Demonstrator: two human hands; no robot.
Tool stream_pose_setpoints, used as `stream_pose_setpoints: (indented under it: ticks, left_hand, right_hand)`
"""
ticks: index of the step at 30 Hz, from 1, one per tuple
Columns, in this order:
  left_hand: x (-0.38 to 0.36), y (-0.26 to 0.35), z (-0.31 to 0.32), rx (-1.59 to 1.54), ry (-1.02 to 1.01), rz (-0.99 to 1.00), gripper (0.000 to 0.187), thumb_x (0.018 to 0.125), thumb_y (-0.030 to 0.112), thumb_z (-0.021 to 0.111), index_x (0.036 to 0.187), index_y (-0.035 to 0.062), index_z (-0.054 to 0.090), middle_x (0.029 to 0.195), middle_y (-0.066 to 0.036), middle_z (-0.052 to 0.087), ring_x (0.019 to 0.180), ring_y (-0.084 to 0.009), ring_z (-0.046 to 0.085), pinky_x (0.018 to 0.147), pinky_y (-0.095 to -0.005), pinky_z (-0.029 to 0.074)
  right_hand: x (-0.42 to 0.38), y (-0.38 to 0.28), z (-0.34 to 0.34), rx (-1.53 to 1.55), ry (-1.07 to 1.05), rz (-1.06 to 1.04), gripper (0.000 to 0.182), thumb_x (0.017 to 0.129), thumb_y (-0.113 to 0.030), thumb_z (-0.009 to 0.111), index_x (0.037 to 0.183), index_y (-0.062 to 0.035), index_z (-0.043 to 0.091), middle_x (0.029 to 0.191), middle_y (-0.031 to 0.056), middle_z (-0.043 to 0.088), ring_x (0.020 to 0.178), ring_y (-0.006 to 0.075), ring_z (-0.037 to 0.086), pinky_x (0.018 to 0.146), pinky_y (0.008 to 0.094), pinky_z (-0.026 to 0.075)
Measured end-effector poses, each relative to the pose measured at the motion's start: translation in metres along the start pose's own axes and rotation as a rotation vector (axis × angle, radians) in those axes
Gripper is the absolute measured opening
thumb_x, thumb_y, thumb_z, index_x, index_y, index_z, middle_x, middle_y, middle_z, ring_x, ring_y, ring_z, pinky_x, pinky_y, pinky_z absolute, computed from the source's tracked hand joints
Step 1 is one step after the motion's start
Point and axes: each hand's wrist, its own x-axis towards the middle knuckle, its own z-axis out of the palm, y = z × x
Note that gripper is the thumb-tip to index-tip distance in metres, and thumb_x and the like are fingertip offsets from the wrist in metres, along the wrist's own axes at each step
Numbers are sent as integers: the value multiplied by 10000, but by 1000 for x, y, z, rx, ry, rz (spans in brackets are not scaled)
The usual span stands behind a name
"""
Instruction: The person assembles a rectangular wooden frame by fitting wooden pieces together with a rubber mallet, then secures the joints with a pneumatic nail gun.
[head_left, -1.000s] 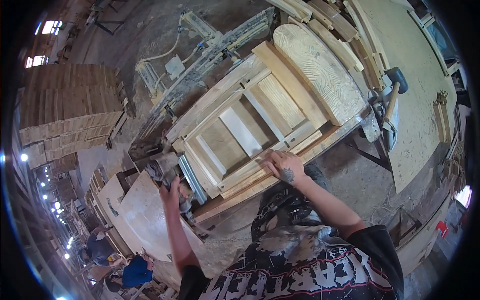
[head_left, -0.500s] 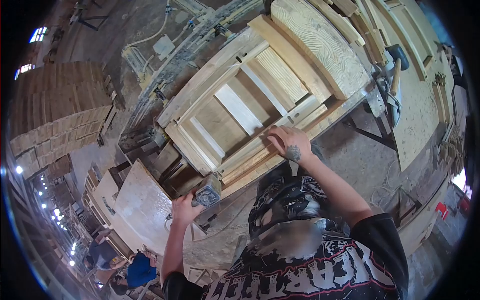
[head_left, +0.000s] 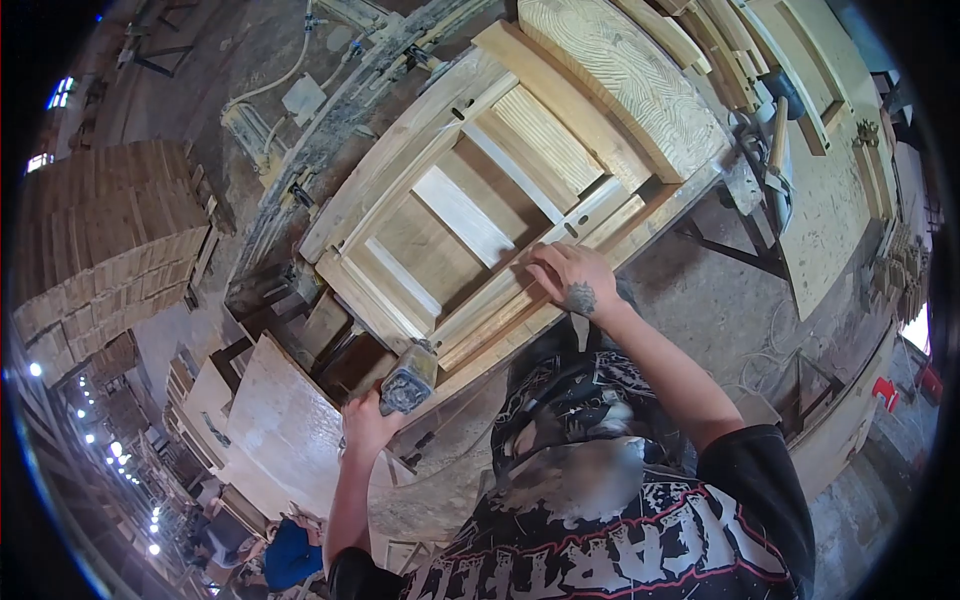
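Observation:
A pale wooden frame with several slats (head_left: pixel 465 215) lies on the workbench in front of me. My left hand (head_left: pixel 370 420) is closed round a worn, grey, block-headed tool (head_left: pixel 410 378), which looks like a nail gun. The tool's head is beside the frame's near left corner; its working end is hidden. My right hand (head_left: pixel 575 275) is on the near rail (head_left: pixel 480 300) of the frame, fingers curled and closed over the wood. Its fingertips are partly hidden. Dark oval slots show in the rail beyond it.
A thick laminated wooden slab (head_left: pixel 625 85) and long boards (head_left: pixel 745 60) lie beyond the frame. A mallet (head_left: pixel 778 120) rests at the right. Stacked timber (head_left: pixel 110 220) stands at the left, near a pale panel (head_left: pixel 275 420). A person in blue (head_left: pixel 290 555) is at lower left.
The whole view has shifted slightly, with the bench appearing further left. Both hands keep nearly the same places by the frame, and the grey tool is still in my left hand.

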Motion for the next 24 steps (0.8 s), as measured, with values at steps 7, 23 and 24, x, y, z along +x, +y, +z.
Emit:
stream_pose_setpoints:
  ticks: [7, 23, 24]
  left_hand:
    - [-1, -7, 4, -33, 95, 57, 520, 687, 288, 767, 1143, 56, 678, 859, -238, 692, 832, -427, 672, 791, -494, 527]
    - [-72, -200, 77, -160, 908, -760, 503, 879, 279, 708, 1219, -73, 590, 1010, -274, 694, 947, -436, 669, 824, -479, 522]
    - [-70, -186, 65, -319, 803, -953, 499, 840, 300, 724, 1167, -65, 629, 1047, -272, 691, 982, -418, 667, 850, -480, 520]
  right_hand:
    - [1, 0, 0, 1, 2, -9, 159, 899, -282, 673, 964, -138, 661, 839, 70, 681, 728, 273, 672, 667, 370, 538]
    - [5, -5, 1, 4, 79, -96, 117, 866, -192, 711, 941, -104, 696, 786, 96, 671, 654, 278, 656, 581, 360, 531]
    - [4, -5, -2, 4, 73, -112, 127, 864, -190, 715, 949, -97, 699, 801, 109, 677, 651, 289, 653, 580, 357, 531]
